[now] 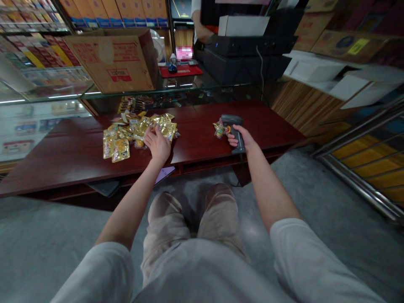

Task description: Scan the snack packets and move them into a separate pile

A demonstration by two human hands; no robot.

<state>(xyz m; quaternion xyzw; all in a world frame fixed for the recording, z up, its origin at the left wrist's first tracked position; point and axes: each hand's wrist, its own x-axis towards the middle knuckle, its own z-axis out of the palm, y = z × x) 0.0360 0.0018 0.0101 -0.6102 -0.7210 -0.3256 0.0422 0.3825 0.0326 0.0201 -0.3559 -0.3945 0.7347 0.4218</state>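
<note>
My right hand is wrapped around the handle of a dark barcode scanner, held above the right part of the reddish-brown desk. Just left of the scanner's head lies a small shiny packet with coloured printing, partly hidden by the scanner. My left hand rests at the right side of a heap of gold foil packets, its fingers slightly bent and apart over them. Nothing held shows in that hand. Two flat gold packets lie at the heap's near left corner.
Behind the desk, a large cardboard box stands on a glass counter. Dark electronic equipment stands right of a red mat. Another person's arm shows at the back. A metal railing runs along the right.
</note>
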